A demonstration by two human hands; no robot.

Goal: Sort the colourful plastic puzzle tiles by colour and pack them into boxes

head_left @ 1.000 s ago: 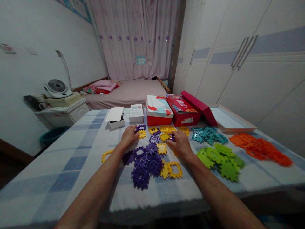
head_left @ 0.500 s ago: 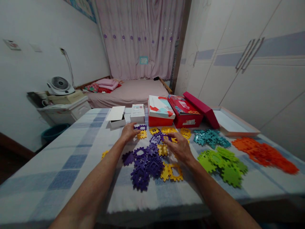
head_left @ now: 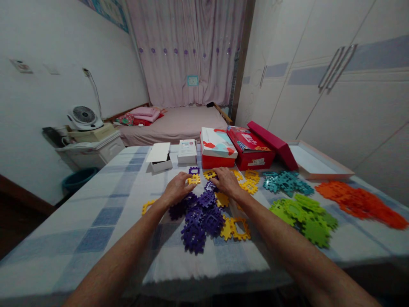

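My left hand [head_left: 176, 188] has its fingers closed at the left edge of a yellow toothed building piece [head_left: 194, 179], with a purple framed piece [head_left: 194, 170] just beyond it. Across from it, my right hand [head_left: 226, 181] pinches at the right edge of another yellow toothed piece [head_left: 209, 174]; its palm hides part of the pieces beneath. Closer to me is a heap of purple interlocking pieces [head_left: 203, 217]. Yellow pieces [head_left: 235, 228] lie to the right of that heap, and one yellow frame [head_left: 147, 207] is partly covered by my left forearm.
To the right are piles of teal pieces [head_left: 287, 183], green pieces [head_left: 305, 217] and orange pieces [head_left: 361, 202]. Along the back stand small white boxes [head_left: 187, 152], a red-and-white box [head_left: 218, 149], a red box [head_left: 252, 149] and a shallow tray-like lid [head_left: 319, 162].
My left hand has come nearer, from the purple framed piece to the yellow one. My right hand has moved left and away from me to another yellow piece. The view has shifted slightly.
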